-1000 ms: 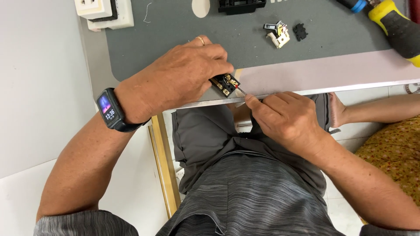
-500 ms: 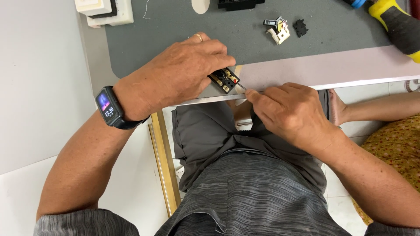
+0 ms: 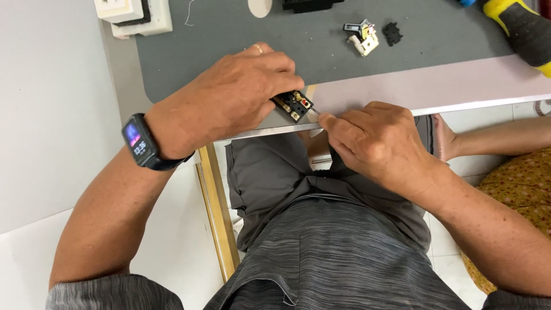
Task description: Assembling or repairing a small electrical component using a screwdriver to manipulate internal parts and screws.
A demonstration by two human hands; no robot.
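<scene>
Small black part with brass terminals (image 3: 294, 105) held at near edge of tabletop (image 3: 459, 86), pinched in closed left hand (image 3: 229, 103). Thin tool tip (image 3: 314, 110) gripped by closed right hand (image 3: 373, 143), touching part's right side. Tool axis runs diagonally from right hand up-left into part. Both hands adjacent.

A small black plastic switch part (image 3: 293, 105) with shiny brass-coloured metal contacts rests on a matt grey mat (image 3: 229, 34) that looks rubbery, atop a smooth, pale table edge (image 3: 436, 89). At 11 o'clock, 1 glossy white plastic socket (image 3: 133, 14); at 1 o'clock, a yellow-and-black rubbery-looking tool handle (image 3: 519, 28).
</scene>
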